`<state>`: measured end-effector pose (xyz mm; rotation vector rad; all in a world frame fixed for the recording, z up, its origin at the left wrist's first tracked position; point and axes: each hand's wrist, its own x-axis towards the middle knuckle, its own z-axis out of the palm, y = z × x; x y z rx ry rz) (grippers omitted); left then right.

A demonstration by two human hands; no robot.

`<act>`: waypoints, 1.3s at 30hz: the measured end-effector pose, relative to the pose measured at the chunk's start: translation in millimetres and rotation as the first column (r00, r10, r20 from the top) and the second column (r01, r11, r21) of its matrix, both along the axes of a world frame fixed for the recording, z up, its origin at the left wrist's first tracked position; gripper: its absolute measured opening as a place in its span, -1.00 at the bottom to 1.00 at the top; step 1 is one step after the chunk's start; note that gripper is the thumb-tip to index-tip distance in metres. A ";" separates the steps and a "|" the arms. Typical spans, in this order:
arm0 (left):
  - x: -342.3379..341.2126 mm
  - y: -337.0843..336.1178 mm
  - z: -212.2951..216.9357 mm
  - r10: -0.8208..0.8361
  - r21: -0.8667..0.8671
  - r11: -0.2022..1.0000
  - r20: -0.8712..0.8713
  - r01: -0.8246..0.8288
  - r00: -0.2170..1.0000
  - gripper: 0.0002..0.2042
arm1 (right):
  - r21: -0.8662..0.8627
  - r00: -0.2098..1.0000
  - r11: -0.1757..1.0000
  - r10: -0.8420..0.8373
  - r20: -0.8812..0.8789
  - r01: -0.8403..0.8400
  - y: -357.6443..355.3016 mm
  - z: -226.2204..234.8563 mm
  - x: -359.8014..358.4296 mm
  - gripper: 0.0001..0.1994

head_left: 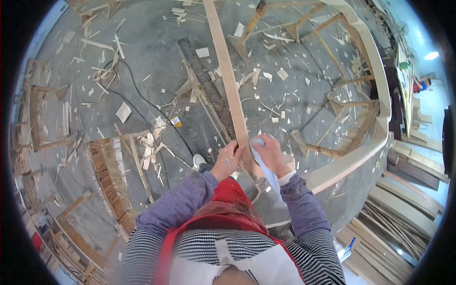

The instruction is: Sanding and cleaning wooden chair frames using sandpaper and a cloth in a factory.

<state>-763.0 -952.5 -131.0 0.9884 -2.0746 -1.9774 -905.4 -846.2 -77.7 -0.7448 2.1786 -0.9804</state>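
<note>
Pale wood, a long narrow strip (229, 76), ran from the person's waist far out over the littered grey concrete floor (152, 52). Left hand (227, 160) gripped its near end, fingers curled around it; right hand (270, 154) clenched a light-blue cloth (264, 164) against the strip's edge.

Grey concrete floor (156, 42) strewn with pale wood chips and offcuts (270, 76); a black cable (142, 102) snakes across it, a dark plank (204, 80) lies lengthwise, a slatted wooden frame (111, 180) at left, stacked boards (403, 209) at right
</note>
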 end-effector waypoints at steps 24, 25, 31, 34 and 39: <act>-17.0 -53.1 0.7 -0.440 0.404 0.850 0.192 0.338 0.877 -0.79 | 0.004 0.897 0.936 -0.339 0.283 0.352 -62.0 -53.3 -37.3 -0.77; -19.1 -54.9 2.4 -0.411 0.500 0.814 0.134 0.296 0.902 -0.78 | 0.099 0.922 0.940 -0.340 0.185 0.327 -57.0 -48.2 -32.6 -0.77; -40.7 -106.4 2.5 -0.453 0.414 0.844 0.209 0.341 0.867 -0.73 | 0.150 0.868 0.891 -0.451 0.208 0.428 -94.9 -35.1 -45.1 -0.75; -58.0 -137.6 7.5 -0.395 0.507 0.822 0.182 0.259 0.900 -0.72 | -0.049 0.930 0.929 -0.367 0.013 0.368 -198.0 -65.4 -106.6 -0.71; -80.6 -165.0 38.6 -0.162 0.506 0.851 0.002 0.139 0.987 -0.73 | -0.049 0.901 0.903 -0.429 -0.068 0.426 -240.8 -75.2 -124.5 -0.71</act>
